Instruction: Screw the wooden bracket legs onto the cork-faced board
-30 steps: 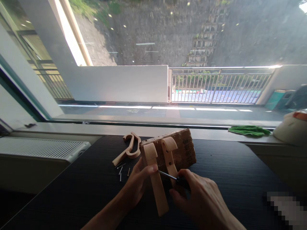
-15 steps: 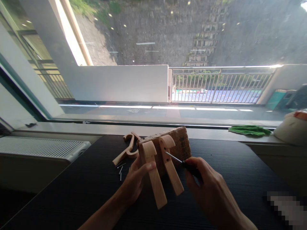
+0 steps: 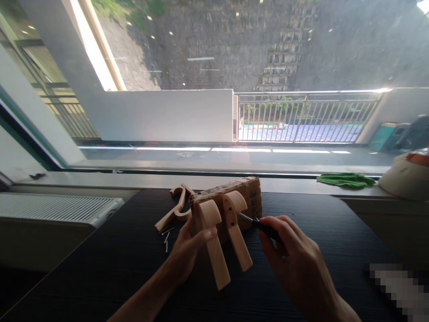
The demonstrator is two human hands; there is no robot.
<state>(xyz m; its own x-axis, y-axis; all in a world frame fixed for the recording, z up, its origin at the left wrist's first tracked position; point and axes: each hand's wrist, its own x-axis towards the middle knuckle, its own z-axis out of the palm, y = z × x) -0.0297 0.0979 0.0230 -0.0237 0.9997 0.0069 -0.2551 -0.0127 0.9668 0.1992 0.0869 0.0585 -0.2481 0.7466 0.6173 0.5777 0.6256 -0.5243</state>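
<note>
My left hand [image 3: 187, 246] grips the left end of a rough wooden board [image 3: 252, 192], its thumb pressed on a pale wooden hook [image 3: 217, 261] at the front. Most of that hand's fingers are hidden behind. A second wooden hook [image 3: 241, 252] sits to the right on the same board, with dark screw holes down its face. In my right hand [image 3: 298, 252] is a screwdriver [image 3: 268, 230] with a black handle, closed in the fingers. Its metal shaft points left, and the tip is beside the second hook's right edge; whether it touches I cannot tell.
Loose wooden hooks [image 3: 179, 209] lie on the dark table [image 3: 110, 268] left of the board, with several screws [image 3: 166, 245] nearby. A green cloth [image 3: 346, 180] and a pale pot [image 3: 404, 176] stand on the windowsill. A radiator [image 3: 60, 208] is at left; a blurred-out object [image 3: 398, 286] lies at right.
The screwdriver tip has shifted right, from over the second hook's holes to its right edge. My left hand keeps its grip on the board, and the second hook has turned slightly.
</note>
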